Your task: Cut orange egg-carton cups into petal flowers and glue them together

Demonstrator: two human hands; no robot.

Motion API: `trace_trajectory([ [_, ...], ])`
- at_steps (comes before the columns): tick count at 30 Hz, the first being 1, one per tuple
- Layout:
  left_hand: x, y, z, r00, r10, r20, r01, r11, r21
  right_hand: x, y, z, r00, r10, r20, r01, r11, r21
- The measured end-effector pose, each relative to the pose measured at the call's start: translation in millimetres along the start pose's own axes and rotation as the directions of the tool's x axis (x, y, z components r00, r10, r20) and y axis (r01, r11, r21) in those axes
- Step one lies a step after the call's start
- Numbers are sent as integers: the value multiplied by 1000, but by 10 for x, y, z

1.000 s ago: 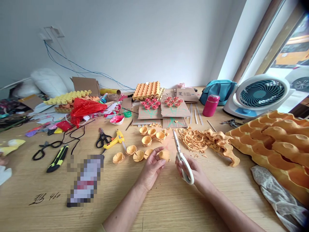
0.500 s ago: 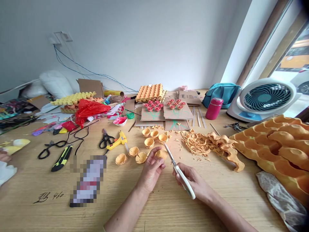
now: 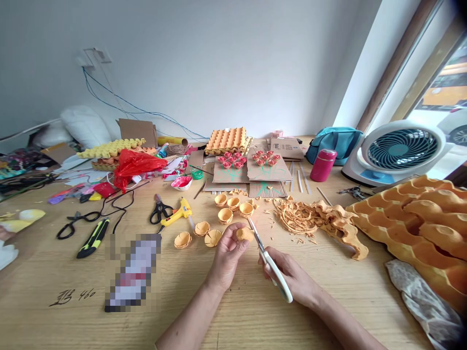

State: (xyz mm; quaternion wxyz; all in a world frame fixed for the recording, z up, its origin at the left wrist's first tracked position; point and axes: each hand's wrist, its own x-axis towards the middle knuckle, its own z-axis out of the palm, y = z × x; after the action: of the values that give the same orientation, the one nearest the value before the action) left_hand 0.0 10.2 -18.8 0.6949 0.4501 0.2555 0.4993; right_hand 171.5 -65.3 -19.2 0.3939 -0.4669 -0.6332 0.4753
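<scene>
Between the fingers of my left hand (image 3: pixel 228 260) is a small orange egg-carton cup (image 3: pixel 244 234). My right hand (image 3: pixel 286 272) grips white-handled scissors (image 3: pixel 272 265), whose blades point up and left beside the cup's right edge. Whether the blades touch the cup I cannot tell. Beyond my hands stand several cut cups, among them a petal-edged cup (image 3: pixel 212 238) near my left fingers and a stacked cup (image 3: pixel 246 208) behind the held one. Strips of orange carton scrap (image 3: pixel 297 216) lie to the right of the blades.
A big orange egg tray (image 3: pixel 412 214) and a fan (image 3: pixel 397 150) occupy the right side. Left are a yellow glue gun (image 3: pixel 178 212), black scissors (image 3: pixel 159 211) and a utility knife (image 3: pixel 93 238). Cardboard with red flowers (image 3: pixel 268 167) lies at the back. Another person's hand (image 3: pixel 5 233) shows far left.
My left hand has turned the cup slightly, so more of its outside shows. The scissors have shifted a little left and stay close to the cup.
</scene>
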Motion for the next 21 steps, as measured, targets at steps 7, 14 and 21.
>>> trace_trajectory([
  [7, 5, 3, 17, 997, 71, 16, -72, 993, 96, -1, 75, -16, 999, -45, -9, 44, 996, -79],
  [14, -30, 56, 82, 999, 50, 12, -51, 990, 134, -6, 86, -33, 994, -108, -20, 102, 976, -194],
  [21, -43, 65, 116, 1000, 29, -10, -29, 997, 67, -12, 54, -34, 992, -121, -30, 109, 958, -266],
])
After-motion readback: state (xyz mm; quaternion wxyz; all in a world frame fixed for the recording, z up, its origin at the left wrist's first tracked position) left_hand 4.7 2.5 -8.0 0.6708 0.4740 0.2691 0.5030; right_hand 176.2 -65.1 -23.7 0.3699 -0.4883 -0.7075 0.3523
